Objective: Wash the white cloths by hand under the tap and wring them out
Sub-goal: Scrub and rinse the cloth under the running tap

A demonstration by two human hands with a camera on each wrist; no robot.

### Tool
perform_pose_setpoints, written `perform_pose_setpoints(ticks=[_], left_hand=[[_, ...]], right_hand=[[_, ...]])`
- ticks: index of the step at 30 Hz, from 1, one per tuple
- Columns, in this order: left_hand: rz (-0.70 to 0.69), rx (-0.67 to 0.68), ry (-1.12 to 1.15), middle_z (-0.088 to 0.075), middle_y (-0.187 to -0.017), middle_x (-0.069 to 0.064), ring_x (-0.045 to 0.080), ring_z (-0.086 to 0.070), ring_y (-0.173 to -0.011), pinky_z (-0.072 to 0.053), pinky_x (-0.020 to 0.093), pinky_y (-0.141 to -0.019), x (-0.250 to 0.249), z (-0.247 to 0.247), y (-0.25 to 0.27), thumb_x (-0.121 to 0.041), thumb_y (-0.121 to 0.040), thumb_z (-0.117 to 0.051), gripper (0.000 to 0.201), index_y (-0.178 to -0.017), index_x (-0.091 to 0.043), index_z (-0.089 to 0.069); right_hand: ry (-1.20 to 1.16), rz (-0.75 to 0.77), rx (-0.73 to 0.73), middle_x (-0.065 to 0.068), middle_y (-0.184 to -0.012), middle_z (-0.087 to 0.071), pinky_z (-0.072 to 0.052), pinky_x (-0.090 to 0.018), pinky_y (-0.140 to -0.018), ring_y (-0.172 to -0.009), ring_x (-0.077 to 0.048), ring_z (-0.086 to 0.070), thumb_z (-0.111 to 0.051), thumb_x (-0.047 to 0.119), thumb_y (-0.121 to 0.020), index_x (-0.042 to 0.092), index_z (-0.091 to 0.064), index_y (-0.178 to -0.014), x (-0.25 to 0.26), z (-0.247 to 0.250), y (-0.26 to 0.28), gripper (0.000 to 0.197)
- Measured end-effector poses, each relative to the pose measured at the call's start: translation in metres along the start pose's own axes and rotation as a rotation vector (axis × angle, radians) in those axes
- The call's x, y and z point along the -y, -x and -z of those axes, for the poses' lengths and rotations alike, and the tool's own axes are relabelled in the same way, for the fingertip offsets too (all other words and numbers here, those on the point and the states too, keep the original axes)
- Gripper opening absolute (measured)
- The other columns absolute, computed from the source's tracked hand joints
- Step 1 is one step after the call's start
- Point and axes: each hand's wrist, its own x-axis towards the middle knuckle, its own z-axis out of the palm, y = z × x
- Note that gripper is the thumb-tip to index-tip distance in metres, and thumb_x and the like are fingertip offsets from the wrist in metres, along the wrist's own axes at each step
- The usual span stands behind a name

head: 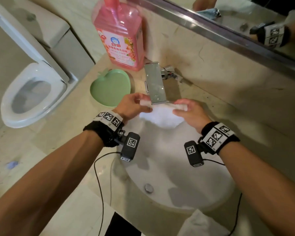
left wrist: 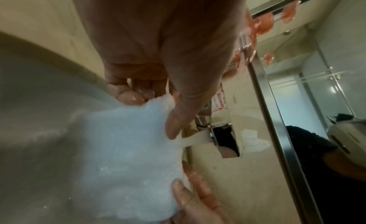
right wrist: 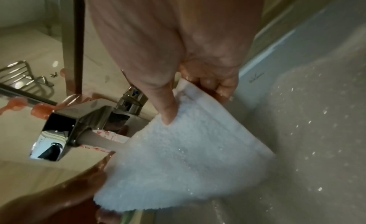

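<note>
white cloth (head: 162, 116) held spread beneath the tap (head: 156, 86), over the far part of the basin (head: 216, 188). left hand (head: 134, 106) pinching the cloth's left corner between thumb and fingertips (left wrist: 130, 97); right hand (head: 191, 113) gripping the right corner, thumb on top and fingers curled under. water stream (right wrist: 101, 140) running from the spout straight onto the cloth's far edge; droplets visible on the fabric and on the basin wall. cloth judged wet through at the top, hanging slack between the two grips.

stage judged: rinsing in progress on this piece. no rubbing or scrubbing posture seen, no twist in the fabric, so wringing not yet done. no suds visible; whether detergent has been applied cannot be told. second white cloth (head: 201, 223) lying on the near edge of the bench (head: 78, 133), apparently awaiting its turn; wet or dry cannot be told.

also present: pink detergent bottle (head: 121, 38) at the far left of the tap, green heart-shaped dish (head: 111, 87) beside it, toilet (head: 31, 96) at far left.

remaining, by judgement: finish washing, wring out, repeat for the other cloth
</note>
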Motion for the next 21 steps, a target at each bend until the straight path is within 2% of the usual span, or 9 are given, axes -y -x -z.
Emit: perform_pose_setpoints(ticks=[3,6,9,11,13,16,17,19,21], left_hand=[[-0.044,0.01,-0.164,-0.07,-0.11,-0.007,0.007,-0.068,-0.089,-0.055,0.026,-0.083,0.003,0.011,0.009,-0.001,-0.071,-0.08,0.045,-0.102,-0.031,-0.068],[-0.065,-0.015,-0.437,-0.062,-0.127,0.0,0.018,-0.061,-0.111,-0.048,0.034,-0.1,0.007,0.021,0.016,-0.012,-0.085,-0.071,0.04,-0.123,-0.02,-0.062],[-0.048,-0.02,-0.528,-0.059,-0.135,0.003,0.022,-0.054,-0.122,-0.04,0.035,-0.106,0.013,0.025,0.021,-0.025,-0.095,-0.06,0.036,-0.131,-0.02,-0.059],[-0.056,-0.025,-0.59,-0.059,-0.134,0.005,0.024,-0.056,-0.12,-0.042,0.036,-0.103,0.014,0.024,0.023,-0.03,-0.098,-0.055,0.036,-0.132,-0.022,-0.059],[-0.077,-0.029,-0.667,-0.061,-0.13,0.008,0.027,-0.057,-0.116,-0.045,0.036,-0.097,0.014,0.024,0.023,-0.032,-0.099,-0.051,0.035,-0.132,-0.023,-0.059],[-0.097,-0.046,-0.731,-0.06,-0.12,0.013,0.031,-0.058,-0.11,-0.043,0.034,-0.09,0.014,0.025,0.021,-0.035,-0.098,-0.053,0.034,-0.128,-0.021,-0.062],[-0.104,-0.062,-0.733,-0.055,-0.116,0.013,0.03,-0.056,-0.109,-0.041,0.033,-0.09,0.015,0.025,0.021,-0.036,-0.097,-0.054,0.034,-0.125,-0.018,-0.063],[-0.145,-0.07,-0.695,-0.046,-0.116,0.011,0.027,-0.05,-0.109,-0.038,0.033,-0.097,0.014,0.022,0.02,-0.037,-0.097,-0.055,0.035,-0.12,-0.012,-0.065],[-0.201,-0.021,-0.638,-0.052,-0.126,0.012,0.026,-0.051,-0.113,-0.037,0.032,-0.1,0.011,0.018,0.018,-0.035,-0.098,-0.055,0.036,-0.123,-0.011,-0.063]], right_hand=[[-0.049,-0.023,0.044,-0.008,-0.12,-0.069,-0.054,-0.044,-0.098,-0.113,-0.027,-0.066,-0.076,0.007,-0.086,0.028,-0.067,-0.107,0.009,-0.015,-0.003,0.031],[-0.053,-0.031,0.201,-0.01,-0.115,-0.072,-0.057,-0.03,-0.089,-0.108,-0.024,-0.068,-0.078,-0.004,-0.08,0.015,-0.065,-0.117,0.021,-0.026,-0.004,0.044],[0.224,0.01,0.265,-0.003,-0.113,-0.072,-0.056,-0.034,-0.094,-0.103,-0.016,-0.068,-0.083,-0.001,-0.072,0.015,-0.062,-0.125,0.03,-0.037,-0.006,0.058],[0.386,0.059,0.245,-0.005,-0.116,-0.07,-0.054,-0.037,-0.095,-0.107,-0.021,-0.066,-0.08,0.002,-0.075,0.014,-0.064,-0.127,0.033,-0.045,-0.006,0.056],[0.428,0.089,0.2,-0.004,-0.114,-0.07,-0.052,-0.034,-0.094,-0.108,-0.023,-0.066,-0.077,0.006,-0.08,0.014,-0.069,-0.122,0.033,-0.05,-0.008,0.044],[0.541,0.089,0.178,-0.004,-0.101,-0.07,-0.048,-0.027,-0.078,-0.101,-0.025,-0.065,-0.076,0.023,-0.086,0.017,-0.073,-0.119,0.033,-0.043,-0.009,0.034],[0.594,0.107,0.162,-0.004,-0.097,-0.066,-0.047,-0.028,-0.08,-0.105,-0.027,-0.061,-0.076,0.03,-0.086,0.021,-0.075,-0.113,0.033,-0.039,-0.008,0.029],[0.645,0.145,0.122,-0.003,-0.104,-0.05,-0.044,-0.031,-0.091,-0.107,-0.024,-0.051,-0.076,0.036,-0.085,0.027,-0.071,-0.084,0.033,-0.031,-0.004,0.01],[0.631,0.151,0.118,0.0,-0.104,-0.049,-0.041,-0.027,-0.084,-0.099,-0.017,-0.048,-0.075,0.037,-0.086,0.018,-0.061,-0.075,0.029,-0.02,-0.002,0.026]])
